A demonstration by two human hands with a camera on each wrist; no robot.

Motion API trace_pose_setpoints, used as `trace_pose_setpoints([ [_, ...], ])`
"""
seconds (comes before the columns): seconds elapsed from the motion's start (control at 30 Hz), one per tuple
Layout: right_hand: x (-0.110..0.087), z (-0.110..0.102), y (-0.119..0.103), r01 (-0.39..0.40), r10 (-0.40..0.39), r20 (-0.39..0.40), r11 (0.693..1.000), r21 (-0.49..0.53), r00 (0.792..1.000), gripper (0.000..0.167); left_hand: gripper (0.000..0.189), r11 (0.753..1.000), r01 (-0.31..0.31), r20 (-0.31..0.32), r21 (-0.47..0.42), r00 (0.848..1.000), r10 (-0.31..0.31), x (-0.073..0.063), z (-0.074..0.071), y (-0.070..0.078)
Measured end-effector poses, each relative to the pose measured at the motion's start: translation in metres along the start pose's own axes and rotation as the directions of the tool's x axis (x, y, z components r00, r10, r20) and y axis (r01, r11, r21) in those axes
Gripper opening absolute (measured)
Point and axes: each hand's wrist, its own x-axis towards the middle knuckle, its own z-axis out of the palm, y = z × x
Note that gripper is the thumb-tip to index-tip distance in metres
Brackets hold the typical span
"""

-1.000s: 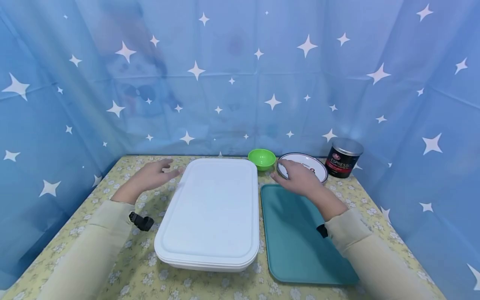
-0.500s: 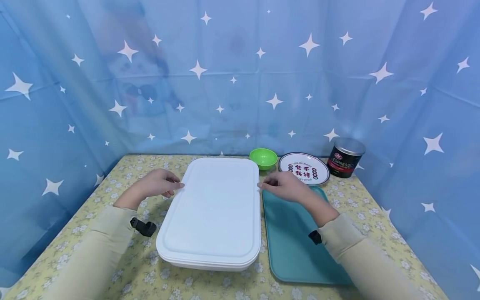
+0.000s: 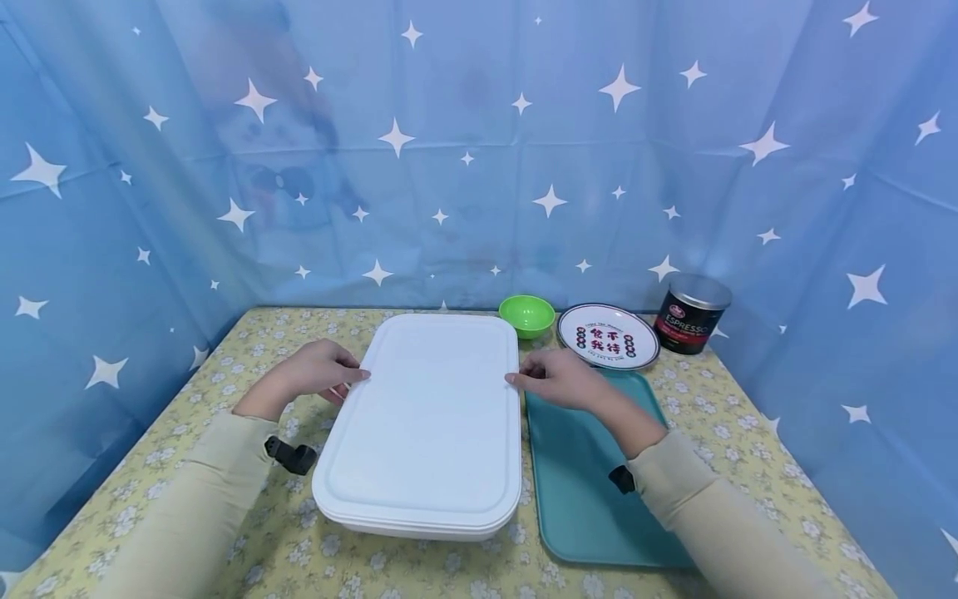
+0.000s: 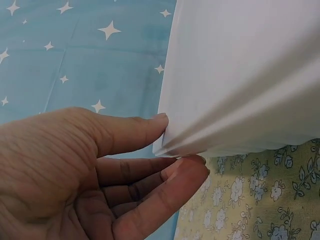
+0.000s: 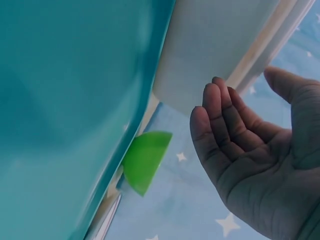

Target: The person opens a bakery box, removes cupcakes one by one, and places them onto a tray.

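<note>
A white rectangular storage box point(image 3: 407, 535) with a flat white lid point(image 3: 427, 416) stands in the middle of the table. My left hand point(image 3: 310, 372) is at the lid's left edge; in the left wrist view its thumb lies on top and the fingers point(image 4: 185, 175) curl beneath the rim, pinching it. At the opposite edge, my right hand point(image 3: 561, 378) has its thumb over the lid, and in the right wrist view its fingers point(image 5: 212, 100) reach under the rim beside the box wall. The box's contents are hidden.
Right of the box lies a teal tray point(image 3: 591, 499), partly under my right forearm. Behind stand a green bowl point(image 3: 527, 316), a white plate point(image 3: 609, 336) with red print, and a black espresso tin point(image 3: 690, 316). A blue star-patterned curtain point(image 3: 464, 249) closes the back.
Both hands have come inward from hovering beside the box to its lid edges. The right hand moved left, off the plate's front, and the thumbs came down onto the lid.
</note>
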Motion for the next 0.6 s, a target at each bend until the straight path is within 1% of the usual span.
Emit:
trace_pose_setpoints([
  [0.13, 0.0012, 0.0021, 0.0009, -0.012, 0.012, -0.004, 1.0, 0.022, 1.0, 0.027, 0.037, 1.0, 0.01, -0.013, -0.009, 1.0, -0.011, -0.0006, 0.0009, 0.0012],
  [0.33, 0.0031, 0.0067, 0.0007, -0.05, 0.05, -0.007, 0.995, 0.086, 0.999, 0.031, 0.032, 1.0, 0.002, -0.034, 0.021, 0.999, -0.001, -0.0021, 0.0022, 0.0021],
  [0.43, 0.0044, 0.0088, 0.0003, -0.069, 0.07, -0.005, 0.989, 0.132, 0.998, 0.031, 0.033, 1.0, 0.001, -0.049, 0.023, 0.999, 0.0, -0.0037, 0.0013, 0.0017],
  [0.5, 0.0044, 0.0097, 0.0005, -0.089, 0.09, 0.004, 0.978, 0.189, 0.996, 0.032, 0.035, 1.0, -0.001, -0.06, 0.02, 0.998, 0.002, -0.0047, 0.0, 0.0013],
  [0.6, 0.0038, 0.0101, 0.0006, -0.144, 0.143, 0.026, 0.944, 0.299, 0.989, 0.035, 0.037, 1.0, -0.007, -0.072, 0.013, 0.997, 0.008, -0.0053, -0.0024, 0.0009],
])
